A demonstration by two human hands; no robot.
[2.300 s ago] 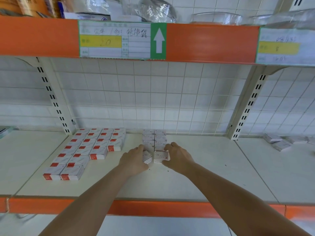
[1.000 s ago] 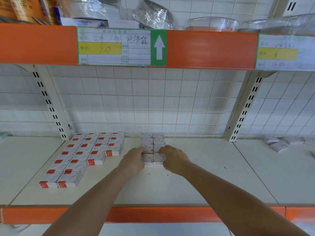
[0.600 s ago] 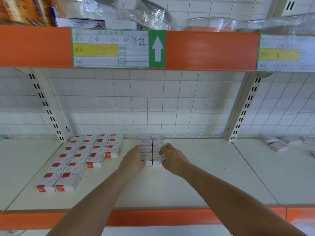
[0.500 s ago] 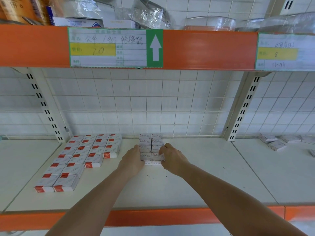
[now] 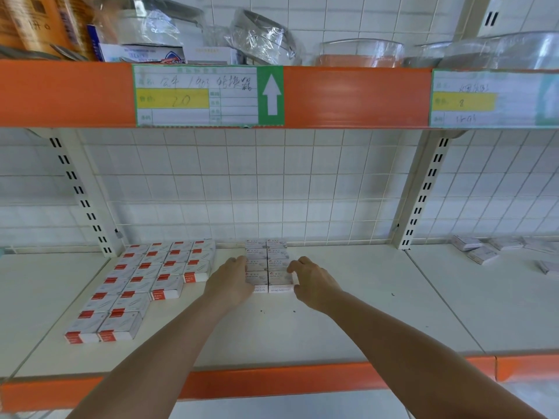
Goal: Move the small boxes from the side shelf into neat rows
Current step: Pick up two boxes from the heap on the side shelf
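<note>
Flanking 2 box rows [image 5: 269, 266]: left hand [image 5: 231, 282] flat against their left side, right hand [image 5: 313, 282] curled, fingertips touching their right side.

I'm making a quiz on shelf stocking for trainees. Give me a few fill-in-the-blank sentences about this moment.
1. The left hand and right hand flank a double row of small ____ cardboard boxes.
2. The red-labelled white boxes lie to the ____ of that row.
3. The green label panel on the orange upper shelf edge shows a white ____.

Missing words: white; left; arrow
</note>
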